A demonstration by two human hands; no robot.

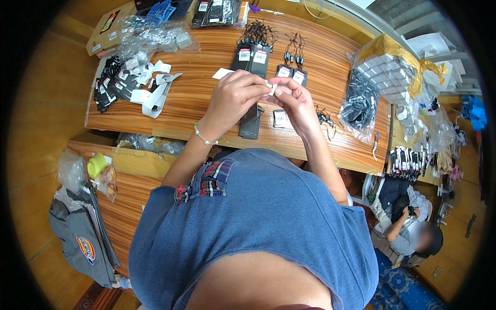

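Above the wooden table my left hand and my right hand meet, fingers closed in a pinch. Between their fingertips is a small white label, partly covered by the fingers. Below the left hand lies a black hang tag, its upper end hidden. Another tag with a white sticker lies beside my right wrist. Just beyond the hands are stacked black tags with stickers, with dark strings bunched above them. A smaller group of tags sits to their right.
Torn white backing paper and loose black tags cover the table's left side. At the right stand a bag of black cords and a taped block of white boxes. A pen lies near the right edge. Another person sits at lower right.
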